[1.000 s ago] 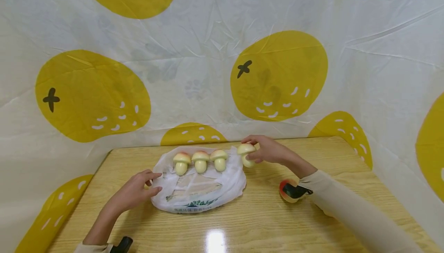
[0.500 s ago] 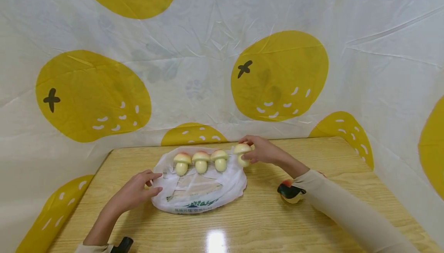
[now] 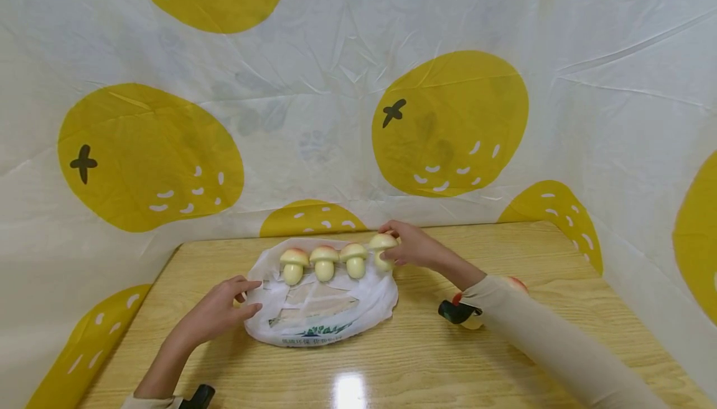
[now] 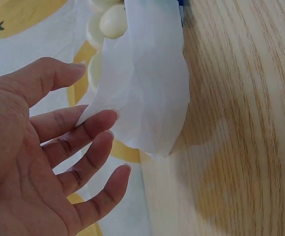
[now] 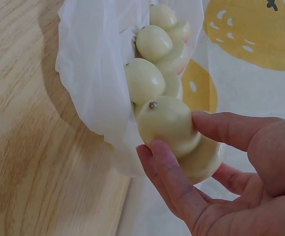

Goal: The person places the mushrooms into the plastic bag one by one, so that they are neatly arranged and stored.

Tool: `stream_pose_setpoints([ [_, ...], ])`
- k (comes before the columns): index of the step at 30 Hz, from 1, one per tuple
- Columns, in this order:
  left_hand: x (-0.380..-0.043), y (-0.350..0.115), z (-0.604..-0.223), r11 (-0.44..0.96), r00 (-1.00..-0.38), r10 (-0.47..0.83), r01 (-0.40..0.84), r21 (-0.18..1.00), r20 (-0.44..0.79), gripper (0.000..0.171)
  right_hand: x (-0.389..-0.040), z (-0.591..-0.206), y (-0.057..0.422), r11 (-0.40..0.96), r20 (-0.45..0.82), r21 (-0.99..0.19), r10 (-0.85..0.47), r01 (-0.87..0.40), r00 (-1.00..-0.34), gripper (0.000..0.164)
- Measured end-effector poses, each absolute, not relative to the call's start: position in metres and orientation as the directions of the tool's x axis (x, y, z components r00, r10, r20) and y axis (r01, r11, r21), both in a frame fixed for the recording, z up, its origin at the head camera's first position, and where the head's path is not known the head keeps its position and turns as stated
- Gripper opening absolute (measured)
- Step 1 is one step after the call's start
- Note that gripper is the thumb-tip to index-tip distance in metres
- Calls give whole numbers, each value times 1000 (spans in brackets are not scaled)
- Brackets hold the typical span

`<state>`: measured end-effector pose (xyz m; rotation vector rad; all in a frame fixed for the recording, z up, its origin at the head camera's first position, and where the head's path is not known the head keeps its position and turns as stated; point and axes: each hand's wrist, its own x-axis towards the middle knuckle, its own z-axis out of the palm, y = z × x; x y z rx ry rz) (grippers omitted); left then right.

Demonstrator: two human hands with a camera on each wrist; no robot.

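We see the right hand [image 3: 414,248] pinching a mushroom [image 3: 383,244] at the right end of a white bag [image 3: 378,303] – thumb on one side, fingers on the other, set only as far apart as the stem and cap need. Its pale stem points toward the person, and its cap, faintly pink on top, toward the far edge of the table [image 3: 420,365]. We cannot tell whether it bears on the bag or is held just above it. Beside it, a row of three mushrooms [image 3: 323,264] runs along the bag's far side, caps away from the person and stems toward them; the held one is just beside the nearest of these, and we cannot make out whether their caps touch. The left hand [image 3: 215,309] is at the bag's left edge, fingers loosely bent and thumb well apart; in the left wrist view the bag's thin edge passes between two fingers, and the thumb does not press on it. Green print shows on the bag's near side. Near the right sleeve [image 3: 538,328] we find red-and-pale objects [image 3: 518,284] on the table, partly hidden by the arm. Behind everything hangs a white cloth [image 3: 313,116] with big yellow fruit shapes.
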<state>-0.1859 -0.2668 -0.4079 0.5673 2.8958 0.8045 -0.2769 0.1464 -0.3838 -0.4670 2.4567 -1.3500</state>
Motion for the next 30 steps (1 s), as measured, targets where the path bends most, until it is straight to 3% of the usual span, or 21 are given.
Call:
stream_pose_setpoints([
  [16,-185,-268,-409,794,-928,371,329,510,21,48,-281,-400,133,645,-82,-740,-365,-189,-927,49],
  [30,-182,-265,-409,785,-924,381,337,520,23,48,-282,-405,133,758,-86,-613,-343,-222,-935,58],
])
